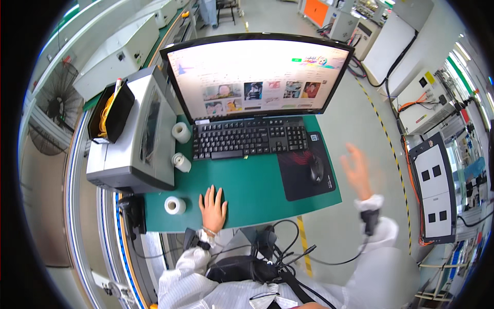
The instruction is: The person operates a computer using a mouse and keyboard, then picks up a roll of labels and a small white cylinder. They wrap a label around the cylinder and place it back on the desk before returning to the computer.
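Note:
My left hand [212,210] lies flat on the green mat [242,185] near its front edge, fingers spread and holding nothing. Off the right side of the desk, my right hand [357,172] is raised over the floor, its fingers apart though smeared by motion. Nearest to it is a black mouse [316,170] on a dark mouse pad [298,181]. A black keyboard [249,138] lies below the monitor [257,77], which shows a page with pictures. Left of my left hand stands a white roll [175,205].
Two more white rolls [181,132] stand beside a grey label printer [136,139], which carries a black bin [111,113] with yellow cord. A black handheld scanner [133,212] is at the front left corner. Cables [288,252] hang by my waist. Equipment [435,188] stands on the right.

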Action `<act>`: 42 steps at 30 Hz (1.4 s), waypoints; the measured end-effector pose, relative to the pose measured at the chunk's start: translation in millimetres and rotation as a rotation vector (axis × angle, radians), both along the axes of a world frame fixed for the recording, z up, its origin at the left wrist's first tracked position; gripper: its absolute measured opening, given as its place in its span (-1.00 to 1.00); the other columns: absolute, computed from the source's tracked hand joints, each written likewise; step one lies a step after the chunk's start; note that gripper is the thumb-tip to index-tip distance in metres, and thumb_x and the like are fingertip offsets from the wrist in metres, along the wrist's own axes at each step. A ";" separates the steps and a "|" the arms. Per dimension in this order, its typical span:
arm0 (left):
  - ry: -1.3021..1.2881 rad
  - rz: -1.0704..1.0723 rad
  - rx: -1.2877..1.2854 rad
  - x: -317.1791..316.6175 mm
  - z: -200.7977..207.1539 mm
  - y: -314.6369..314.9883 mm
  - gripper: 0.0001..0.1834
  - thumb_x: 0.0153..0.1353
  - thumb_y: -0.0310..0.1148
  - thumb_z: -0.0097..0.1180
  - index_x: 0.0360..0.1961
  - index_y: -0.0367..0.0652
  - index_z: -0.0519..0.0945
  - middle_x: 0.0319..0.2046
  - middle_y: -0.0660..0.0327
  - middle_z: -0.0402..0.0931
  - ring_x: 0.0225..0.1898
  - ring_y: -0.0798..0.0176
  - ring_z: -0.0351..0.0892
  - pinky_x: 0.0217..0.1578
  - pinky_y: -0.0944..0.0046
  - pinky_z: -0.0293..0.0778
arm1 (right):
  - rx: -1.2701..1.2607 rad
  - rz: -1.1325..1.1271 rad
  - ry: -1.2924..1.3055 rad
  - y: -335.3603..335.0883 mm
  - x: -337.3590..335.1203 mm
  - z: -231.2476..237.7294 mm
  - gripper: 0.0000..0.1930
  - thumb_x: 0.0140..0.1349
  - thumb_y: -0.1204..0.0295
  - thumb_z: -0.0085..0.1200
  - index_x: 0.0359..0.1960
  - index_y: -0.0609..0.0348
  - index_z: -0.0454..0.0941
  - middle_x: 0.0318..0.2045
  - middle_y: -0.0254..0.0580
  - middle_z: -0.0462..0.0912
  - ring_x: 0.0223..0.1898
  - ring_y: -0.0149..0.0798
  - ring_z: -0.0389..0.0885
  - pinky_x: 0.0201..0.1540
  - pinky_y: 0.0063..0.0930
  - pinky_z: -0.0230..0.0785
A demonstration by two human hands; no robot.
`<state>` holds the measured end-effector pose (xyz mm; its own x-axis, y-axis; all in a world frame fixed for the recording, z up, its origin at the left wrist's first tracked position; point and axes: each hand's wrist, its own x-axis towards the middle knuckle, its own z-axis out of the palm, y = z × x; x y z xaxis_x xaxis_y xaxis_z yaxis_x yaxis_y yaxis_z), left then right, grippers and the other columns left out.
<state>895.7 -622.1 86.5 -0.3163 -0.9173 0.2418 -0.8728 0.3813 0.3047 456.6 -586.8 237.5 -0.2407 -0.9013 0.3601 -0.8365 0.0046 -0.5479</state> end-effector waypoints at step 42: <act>0.248 -1.217 0.520 -79.3 84.7 32.0 -0.64 0.27 -0.23 0.07 0.00 -0.24 0.50 -0.30 0.08 0.54 -0.23 0.17 0.56 -0.19 0.31 0.46 | -0.754 -0.149 -0.276 97.5 30.5 132.9 -0.64 0.26 0.25 0.08 0.01 0.17 0.48 -0.09 -0.30 0.55 -0.17 -0.44 0.46 -0.03 -0.53 0.31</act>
